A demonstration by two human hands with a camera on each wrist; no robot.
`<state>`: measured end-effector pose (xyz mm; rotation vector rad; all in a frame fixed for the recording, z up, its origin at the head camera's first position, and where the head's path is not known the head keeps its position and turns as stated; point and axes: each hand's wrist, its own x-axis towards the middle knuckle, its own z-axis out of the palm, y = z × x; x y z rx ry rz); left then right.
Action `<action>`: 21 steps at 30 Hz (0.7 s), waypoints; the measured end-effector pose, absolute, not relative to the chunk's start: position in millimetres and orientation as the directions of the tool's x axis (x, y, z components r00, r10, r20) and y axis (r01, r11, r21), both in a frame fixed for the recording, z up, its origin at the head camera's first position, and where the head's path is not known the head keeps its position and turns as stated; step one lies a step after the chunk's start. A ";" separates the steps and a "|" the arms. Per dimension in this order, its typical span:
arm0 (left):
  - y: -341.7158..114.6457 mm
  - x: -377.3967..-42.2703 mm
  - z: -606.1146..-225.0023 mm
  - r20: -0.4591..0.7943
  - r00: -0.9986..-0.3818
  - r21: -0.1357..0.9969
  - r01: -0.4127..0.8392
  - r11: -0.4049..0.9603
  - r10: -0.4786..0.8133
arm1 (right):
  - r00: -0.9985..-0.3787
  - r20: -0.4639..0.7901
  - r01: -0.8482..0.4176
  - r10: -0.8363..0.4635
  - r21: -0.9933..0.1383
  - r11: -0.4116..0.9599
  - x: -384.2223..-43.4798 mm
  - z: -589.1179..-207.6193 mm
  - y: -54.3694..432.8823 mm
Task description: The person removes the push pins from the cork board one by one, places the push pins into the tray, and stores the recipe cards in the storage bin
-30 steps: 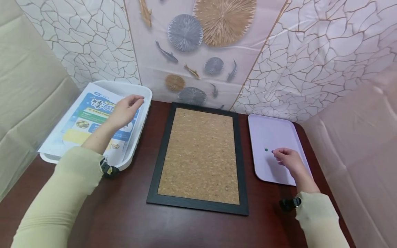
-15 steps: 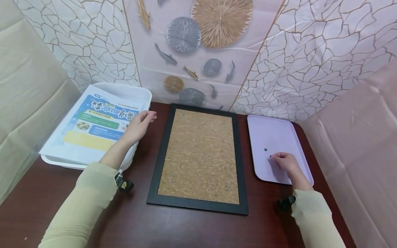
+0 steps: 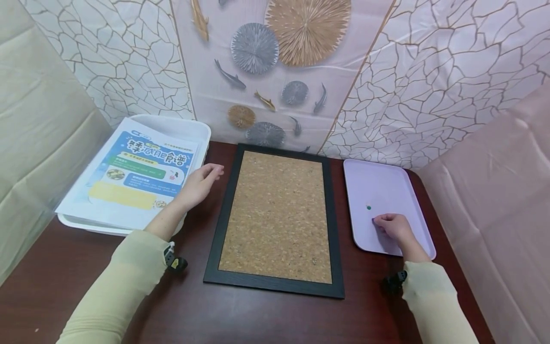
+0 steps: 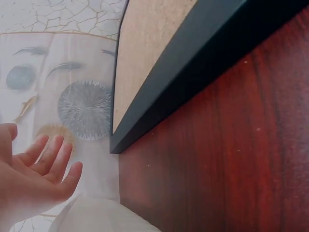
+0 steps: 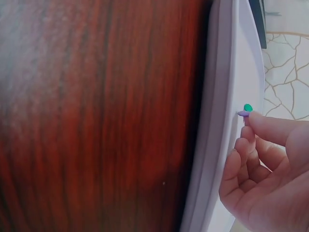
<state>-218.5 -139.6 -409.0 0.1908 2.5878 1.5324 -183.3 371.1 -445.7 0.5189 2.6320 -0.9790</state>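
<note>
My right hand (image 3: 396, 226) is over the lilac tray (image 3: 378, 177), pinching a purple thumbtack (image 5: 243, 114) between thumb and fingertips. In the right wrist view its flat head faces up and a thin pin shows below. A green thumbtack (image 3: 368, 208) lies on the tray just beyond. My left hand (image 3: 199, 187) holds nothing, its fingers loosely bent, between the white basket and the cork board (image 3: 279, 215). Several fingers (image 4: 58, 154) of it show relaxed in the left wrist view. The board has a black frame and lies flat on the table.
A white basket (image 3: 195, 125) at the left holds printed sheets of paper (image 3: 142, 167), the top one a blue and yellow poster. The dark red wooden table (image 3: 258, 315) ends at a patterned cloth backdrop (image 3: 275, 71); pale cloth hangs at both sides.
My left hand has moved right and nearer, from over the poster to beside the board's left edge. My right hand, pinching the purple thumbtack, has shifted slightly nearer and left over the tray.
</note>
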 end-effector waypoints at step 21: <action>-134.1 -217.8 -404.4 0.027 -0.977 0.822 0.143 0.551 0.213 | -0.963 -0.115 0.269 0.243 -0.459 0.847 -190.2 -422.0 365.1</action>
